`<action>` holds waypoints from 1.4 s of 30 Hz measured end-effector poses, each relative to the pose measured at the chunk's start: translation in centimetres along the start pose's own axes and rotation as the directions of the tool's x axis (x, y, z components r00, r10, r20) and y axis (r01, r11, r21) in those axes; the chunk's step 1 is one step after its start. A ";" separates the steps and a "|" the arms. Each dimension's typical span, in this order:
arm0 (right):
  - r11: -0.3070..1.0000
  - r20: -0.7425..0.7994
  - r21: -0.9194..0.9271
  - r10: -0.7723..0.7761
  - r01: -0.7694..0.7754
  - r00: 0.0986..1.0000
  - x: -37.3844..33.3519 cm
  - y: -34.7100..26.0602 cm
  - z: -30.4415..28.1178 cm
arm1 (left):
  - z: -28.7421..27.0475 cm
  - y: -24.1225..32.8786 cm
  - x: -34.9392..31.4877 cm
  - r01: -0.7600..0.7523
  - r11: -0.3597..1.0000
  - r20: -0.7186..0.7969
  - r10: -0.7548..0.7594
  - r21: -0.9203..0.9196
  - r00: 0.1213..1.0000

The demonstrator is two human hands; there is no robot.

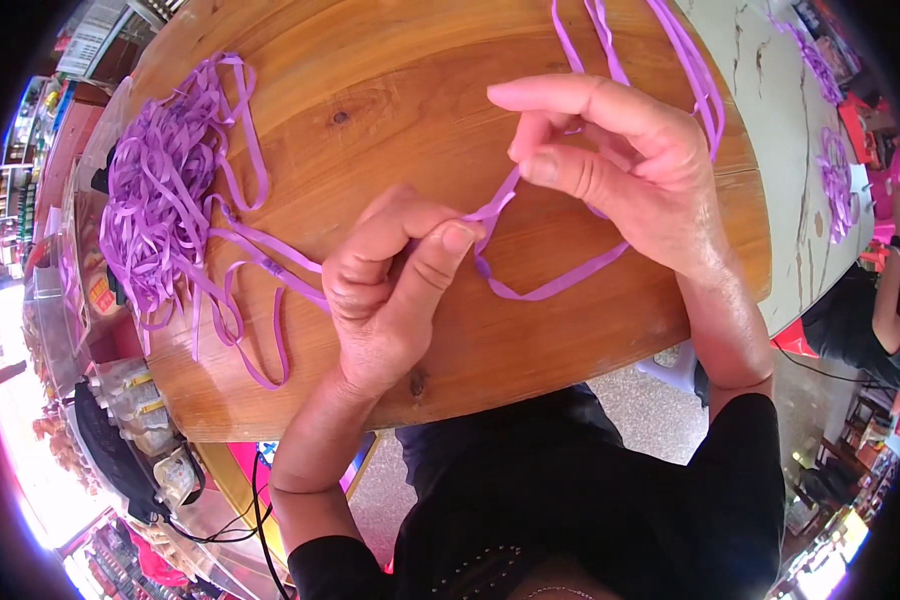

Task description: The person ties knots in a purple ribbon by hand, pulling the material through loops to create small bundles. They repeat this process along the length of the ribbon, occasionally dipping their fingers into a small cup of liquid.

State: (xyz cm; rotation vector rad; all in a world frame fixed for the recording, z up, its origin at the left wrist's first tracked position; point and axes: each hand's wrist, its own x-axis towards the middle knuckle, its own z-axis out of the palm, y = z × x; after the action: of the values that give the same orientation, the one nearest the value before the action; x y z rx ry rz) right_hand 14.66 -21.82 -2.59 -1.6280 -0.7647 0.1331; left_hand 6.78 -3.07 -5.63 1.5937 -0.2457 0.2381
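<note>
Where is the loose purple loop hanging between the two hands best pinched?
Probably at the low bend of the purple loop, coming from the person's side of the wooden table. It lies flat and bare there, clear of the left hand and right hand.

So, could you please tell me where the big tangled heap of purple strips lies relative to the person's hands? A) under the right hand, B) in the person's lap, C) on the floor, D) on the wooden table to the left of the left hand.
D: the heap of purple strips rests on the wooden table, left of the left hand, while the right hand works a single strip.
</note>
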 end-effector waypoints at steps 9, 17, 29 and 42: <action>0.993 0.080 -0.059 0.105 -0.100 0.991 0.1 1.1 1.6 | 0.1 1.1 -0.3 0.032 0.969 -0.076 -0.052 -0.247 0.996; 0.959 0.409 0.279 -0.076 -0.045 0.909 -0.8 -0.3 5.6 | 0.4 5.1 -0.4 0.019 0.764 -0.062 -0.077 -0.646 0.995; 0.948 0.059 -0.177 -0.257 0.263 0.965 -1.0 -5.0 1.1 | -0.3 6.5 -1.5 0.279 0.693 0.046 -0.335 -0.665 0.941; 0.605 0.261 -0.620 -0.442 0.500 0.858 -1.1 -5.1 0.2 | -0.1 6.3 -1.0 0.147 0.988 0.013 -0.146 -0.041 0.989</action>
State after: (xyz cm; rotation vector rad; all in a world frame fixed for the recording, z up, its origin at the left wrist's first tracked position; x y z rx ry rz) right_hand 11.67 -22.21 1.67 -2.0295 -1.4042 -0.5350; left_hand 3.97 -3.22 0.07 1.5634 -0.1392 0.1111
